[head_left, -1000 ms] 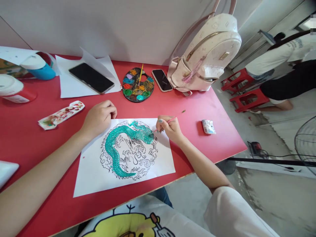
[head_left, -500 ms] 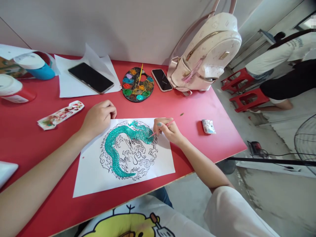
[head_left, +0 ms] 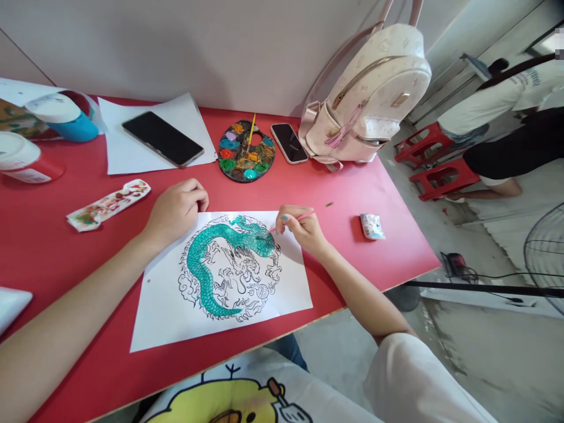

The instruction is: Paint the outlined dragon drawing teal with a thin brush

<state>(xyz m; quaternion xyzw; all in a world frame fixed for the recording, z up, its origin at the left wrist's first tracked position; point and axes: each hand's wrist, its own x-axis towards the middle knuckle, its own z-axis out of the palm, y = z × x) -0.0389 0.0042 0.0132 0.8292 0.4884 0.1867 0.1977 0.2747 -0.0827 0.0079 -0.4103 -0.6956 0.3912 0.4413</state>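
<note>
In the head view, my right hand (head_left: 301,228) grips a thin pink paintbrush (head_left: 304,215). The brush tip is over the green upper body of a dragon drawing (head_left: 200,258), on a white sheet (head_left: 161,317). The dragon's body is painted teal, while its head and the clouds around it are black outlines on white. My left hand (head_left: 178,208) rests at the sheet's top left corner, fingers curled in and nothing visible in them. Beyond the sheet lies a paint palette (head_left: 238,167) with several colours and a yellow-handled brush (head_left: 251,130) across it.
A large black phone (head_left: 163,138) lies on white paper (head_left: 118,158). A smaller phone (head_left: 289,143) sits beside a cream backpack (head_left: 374,100). Paint bottles (head_left: 73,120), a stained strip (head_left: 109,204) and a small packet (head_left: 372,226) are on the red table (head_left: 352,182). Two people sit on red stools (head_left: 447,178).
My right hand has shifted slightly right, and the brush lies at a flatter angle. The raised corner of the paper under the phone has dropped. My left hand is still.
</note>
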